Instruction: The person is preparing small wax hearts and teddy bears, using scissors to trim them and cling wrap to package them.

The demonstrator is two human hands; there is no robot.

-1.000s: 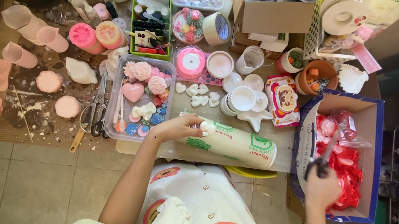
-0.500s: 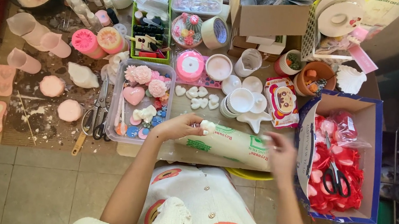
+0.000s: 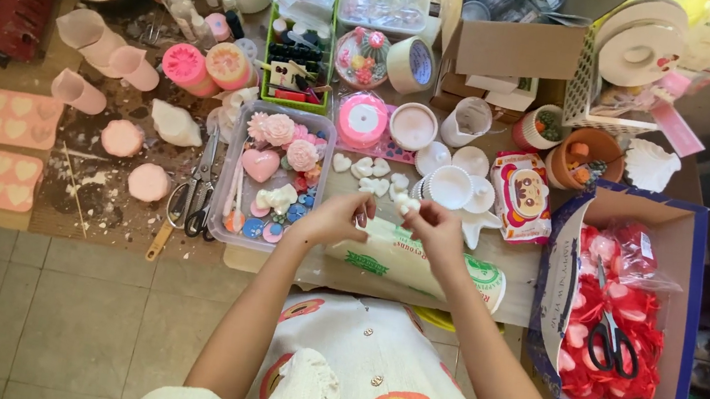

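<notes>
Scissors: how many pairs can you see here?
2. One black-handled pair lies in the blue box on red bags; another lies left of the clear tray. Clutter may hide more.

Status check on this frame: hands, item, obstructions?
Left hand and right hand pinch a small white piece. Both above the white roll. Nothing blocking.

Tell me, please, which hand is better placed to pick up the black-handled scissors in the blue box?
Probably the right hand. The scissors lie in the blue box on the person's right side, so it would reach without crossing the body. The left hand sits further away, by the clear tray.
</notes>
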